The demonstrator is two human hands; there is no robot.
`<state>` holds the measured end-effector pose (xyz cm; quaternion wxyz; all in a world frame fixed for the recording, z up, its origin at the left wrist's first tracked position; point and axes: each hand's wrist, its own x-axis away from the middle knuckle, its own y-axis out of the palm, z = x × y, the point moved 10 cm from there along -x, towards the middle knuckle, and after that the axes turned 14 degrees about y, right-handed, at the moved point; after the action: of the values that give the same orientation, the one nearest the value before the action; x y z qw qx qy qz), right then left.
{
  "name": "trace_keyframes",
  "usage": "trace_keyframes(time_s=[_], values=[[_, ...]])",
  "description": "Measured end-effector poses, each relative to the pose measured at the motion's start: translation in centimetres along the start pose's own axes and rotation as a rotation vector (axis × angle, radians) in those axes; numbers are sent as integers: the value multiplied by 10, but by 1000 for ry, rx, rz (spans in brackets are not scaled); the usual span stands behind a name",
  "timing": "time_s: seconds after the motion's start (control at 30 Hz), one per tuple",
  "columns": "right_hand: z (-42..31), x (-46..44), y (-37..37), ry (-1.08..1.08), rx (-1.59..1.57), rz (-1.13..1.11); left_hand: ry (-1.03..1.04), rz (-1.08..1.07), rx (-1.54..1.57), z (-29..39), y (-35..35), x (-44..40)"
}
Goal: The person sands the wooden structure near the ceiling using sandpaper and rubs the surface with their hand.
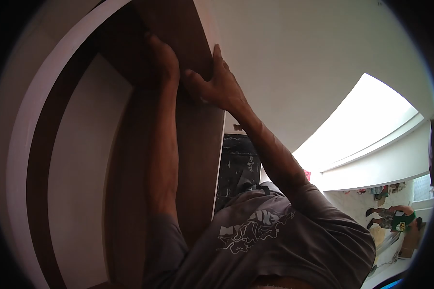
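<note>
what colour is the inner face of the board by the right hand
Dark brown on the inner face of the board, best seen in the head view.

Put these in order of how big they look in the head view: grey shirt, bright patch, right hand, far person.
1. Grey shirt
2. Bright patch
3. Right hand
4. Far person, probably looking small because of distance
</note>
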<state>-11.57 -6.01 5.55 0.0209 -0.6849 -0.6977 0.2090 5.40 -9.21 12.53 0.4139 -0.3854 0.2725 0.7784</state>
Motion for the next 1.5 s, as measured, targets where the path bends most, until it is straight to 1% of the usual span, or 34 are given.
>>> trace_keyframes(time_s=[0.07, 0.17, 0.27, 0.4, 0.5, 0.6, 0.67, 0.77, 0.83, 0.87, 0.9, 0.93, 1.0, 1.1, 1.17, 1.2, 1.27, 1.3, 1.37, 1.4, 1.5], values=[[4, 0, 1, -4, 9, 4, -61, 19, -20, -15, -1, -3], [9, -2, 0, 2, 11, 6, -69, 48, -16, -22, 0, -4], [11, -7, 2, 11, 15, -2, -72, 15, -177, -42, -9, -8], [10, -10, 0, 50, 30, -7, 21, -41, -121, -50, 1, -14], [6, -9, -2, 101, 51, -34, 20, -2, -19, -52, 1, -12], [9, -8, -2, 58, 78, -10, -6, 53, 114, -57, 1, -15], [11, -7, 0, 20, 53, 6, -3, 63, 112, -60, 0, -15], [13, -2, 2, -10, 64, 38, 51, 51, -31, -45, 0, -11], [13, 3, 3, -11, 65, 38, 47, -17, -122, 2, -1, -2], [12, 5, 3, -8, 53, 25, 50, -17, -146, 7, -1, -1], [13, 6, 3, -3, 42, 11, 52, -17, -170, 11, 0, 1], [13, 8, 2, 4, 33, 13, 60, 19, -172, 2, 1, -1], [23, 7, 5, 22, 17, 15, 54, 24, -168, -12, 3, -1], [44, 23, 4, -133, 86, 93, 34, -56, -149, -12, 2, -4], [51, 34, 0, -329, 2, 74, 28, -111, -135, -13, 5, -9], [52, 39, -3, -427, -40, 67, 4, -78, -53, -20, 4, -8], [74, 25, -6, -340, -295, -15, -40, -24, 114, -28, 8, -7], [83, 19, -5, -296, -424, -58, -75, -9, 108, -29, 7, -5], [92, 14, 0, -280, -359, -2, -143, 18, 97, -20, 3, 4], [95, 13, 0, -271, -329, 26, -134, 16, 86, -14, 3, 3], [82, 30, 0, -374, -169, 198, -110, 22, 48, -12, 1, 4]])
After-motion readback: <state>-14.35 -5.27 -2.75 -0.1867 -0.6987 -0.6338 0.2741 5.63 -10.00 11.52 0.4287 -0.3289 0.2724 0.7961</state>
